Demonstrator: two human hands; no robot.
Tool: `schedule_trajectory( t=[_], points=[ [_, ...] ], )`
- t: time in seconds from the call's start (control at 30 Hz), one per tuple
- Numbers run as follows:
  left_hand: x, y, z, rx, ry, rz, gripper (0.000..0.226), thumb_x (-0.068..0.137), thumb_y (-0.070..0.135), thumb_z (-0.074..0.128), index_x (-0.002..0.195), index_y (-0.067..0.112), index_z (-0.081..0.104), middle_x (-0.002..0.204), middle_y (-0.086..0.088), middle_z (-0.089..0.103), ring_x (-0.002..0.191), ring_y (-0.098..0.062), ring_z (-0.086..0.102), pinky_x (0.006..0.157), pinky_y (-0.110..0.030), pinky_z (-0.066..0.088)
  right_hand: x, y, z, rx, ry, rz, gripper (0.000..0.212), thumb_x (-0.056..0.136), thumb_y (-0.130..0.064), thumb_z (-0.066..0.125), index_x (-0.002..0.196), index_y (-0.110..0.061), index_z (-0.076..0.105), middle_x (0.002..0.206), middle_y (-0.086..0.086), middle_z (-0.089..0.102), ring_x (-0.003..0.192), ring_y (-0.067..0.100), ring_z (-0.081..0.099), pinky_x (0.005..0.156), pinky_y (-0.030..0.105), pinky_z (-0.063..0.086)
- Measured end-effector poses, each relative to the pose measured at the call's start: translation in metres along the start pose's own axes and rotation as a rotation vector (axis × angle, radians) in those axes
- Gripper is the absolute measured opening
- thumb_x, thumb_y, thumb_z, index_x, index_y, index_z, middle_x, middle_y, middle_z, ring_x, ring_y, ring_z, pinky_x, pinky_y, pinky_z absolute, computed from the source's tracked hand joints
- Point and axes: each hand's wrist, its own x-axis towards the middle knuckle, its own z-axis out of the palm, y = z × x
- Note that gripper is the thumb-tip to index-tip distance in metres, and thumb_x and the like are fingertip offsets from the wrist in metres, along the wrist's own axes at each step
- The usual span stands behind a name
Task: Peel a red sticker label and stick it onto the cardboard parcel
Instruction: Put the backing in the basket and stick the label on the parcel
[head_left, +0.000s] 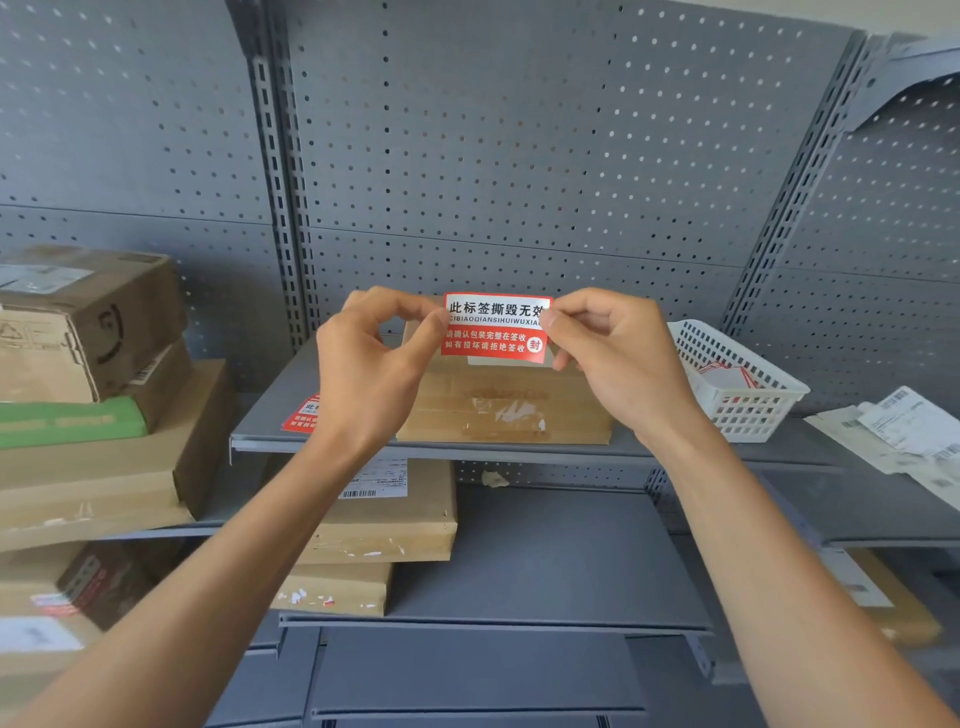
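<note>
A red and white sticker label with black and white print hangs in the air between both hands. My left hand pinches its left edge and my right hand pinches its right edge. Directly below and behind it, a flat cardboard parcel lies on the grey shelf, with a strip of glossy tape across its top. A second red label lies on the shelf at the left, partly hidden by my left wrist.
A white plastic basket holding more red labels stands on the shelf at the right. Cardboard boxes are stacked at the left, further parcels lie on the lower shelf. Paper waybills lie at far right. Grey pegboard closes the back.
</note>
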Motion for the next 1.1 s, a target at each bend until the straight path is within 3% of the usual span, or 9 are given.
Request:
schedule_trajectory(
  t=[0.1,0.17,0.23,0.27,0.4,0.53,0.7,1.1],
  points=[
    [-0.007,-0.003,0.002,0.044,-0.023,0.015,0.012,0.092,0.026,0.075,0.08,0.03,0.074,0.082,0.022,0.071,0.085,-0.004,0.056,0.076,-0.015,0.038,-0.006,0.012,0.002,-0.073,0.024,-0.015,0.01,0.095,-0.017,0.068,0.091,-0.015,0.077,0.076,-0.006,0.074,0.058,-0.001,0.062,0.059,0.008,0.047],
    [-0.012,-0.007,0.003,0.093,-0.041,0.027,0.011,0.09,0.03,0.075,0.08,0.03,0.075,0.083,0.018,0.071,0.091,-0.009,0.056,0.09,-0.03,0.044,-0.009,0.024,0.005,-0.136,0.041,-0.015,0.009,0.094,-0.019,0.07,0.09,-0.018,0.078,0.08,-0.009,0.075,0.06,-0.001,0.064,0.06,0.012,0.051],
    [-0.018,-0.013,0.005,0.15,-0.053,0.058,0.011,0.089,0.035,0.072,0.077,0.036,0.074,0.081,0.018,0.069,0.088,-0.008,0.055,0.094,-0.05,0.044,-0.011,0.037,0.007,-0.194,0.056,-0.016,0.009,0.092,-0.021,0.071,0.09,-0.019,0.079,0.08,-0.012,0.075,0.063,-0.002,0.065,0.064,0.016,0.051],
    [-0.022,-0.016,0.006,0.181,-0.061,0.069,0.012,0.088,0.035,0.072,0.077,0.038,0.073,0.078,0.018,0.067,0.086,-0.008,0.055,0.094,-0.051,0.043,-0.014,0.044,0.009,-0.222,0.064,-0.019,0.01,0.092,-0.022,0.071,0.091,-0.018,0.08,0.08,-0.012,0.076,0.064,-0.003,0.065,0.064,0.016,0.05],
    [-0.037,-0.026,0.013,0.251,-0.077,0.053,0.017,0.09,0.029,0.074,0.078,0.041,0.07,0.077,0.02,0.065,0.084,-0.013,0.055,0.091,-0.04,0.032,-0.023,0.06,0.018,-0.296,0.098,-0.048,0.011,0.093,-0.023,0.071,0.091,-0.018,0.08,0.082,-0.01,0.077,0.07,-0.001,0.067,0.063,0.016,0.049],
    [-0.052,-0.036,0.02,0.313,-0.09,0.047,0.013,0.091,0.03,0.074,0.079,0.035,0.074,0.083,0.014,0.071,0.084,-0.016,0.056,0.087,-0.04,0.03,-0.035,0.074,0.026,-0.32,0.146,-0.047,0.011,0.093,-0.021,0.069,0.088,-0.016,0.077,0.079,-0.005,0.077,0.07,0.01,0.068,0.067,0.031,0.055],
    [-0.06,-0.043,0.028,0.437,-0.069,0.059,0.013,0.092,0.03,0.073,0.08,0.029,0.077,0.083,0.012,0.071,0.084,-0.017,0.056,0.081,-0.032,0.02,-0.041,0.087,0.034,-0.333,0.151,-0.021,0.01,0.093,-0.02,0.07,0.088,-0.014,0.077,0.078,-0.004,0.075,0.068,0.01,0.065,0.067,0.028,0.052],
    [-0.058,-0.048,0.036,0.508,-0.038,-0.009,0.017,0.091,0.027,0.073,0.074,0.026,0.076,0.07,0.009,0.068,0.081,-0.018,0.058,0.08,-0.035,0.021,-0.039,0.093,0.04,-0.331,0.132,0.012,0.01,0.093,-0.022,0.07,0.09,-0.015,0.076,0.075,-0.01,0.069,0.072,0.011,0.068,0.069,0.035,0.058]
  ],
)
